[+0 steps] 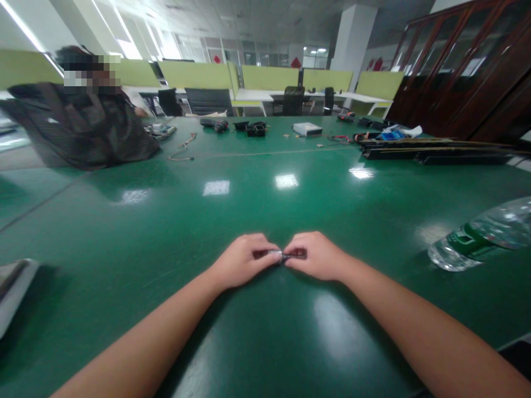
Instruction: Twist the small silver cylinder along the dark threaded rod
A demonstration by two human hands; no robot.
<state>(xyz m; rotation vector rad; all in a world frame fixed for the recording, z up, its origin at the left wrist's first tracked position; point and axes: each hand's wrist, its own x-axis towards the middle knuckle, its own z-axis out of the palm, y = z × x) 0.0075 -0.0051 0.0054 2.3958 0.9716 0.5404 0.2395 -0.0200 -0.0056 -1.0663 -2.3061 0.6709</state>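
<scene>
Just above the green table (174, 221), my two hands meet fingertip to fingertip in front of me. Between them is a small, thin, dark object with a silvery part (283, 257); most of it is hidden by fingers, and I cannot make out its kind. My left hand (245, 260) is closed in a pinch around its left end. The fingers of my right hand (314, 255) pinch the dark right end. Whether the object is one piece or two joined pieces cannot be told.
At right a clear water bottle (477, 237) with a green label lies on its side. A dark bag (91, 130) stands at far left, a person behind it. Across the back are a white box (307, 129), cables and long black strips (435, 152). A pale-edged object (19, 287) sits at left.
</scene>
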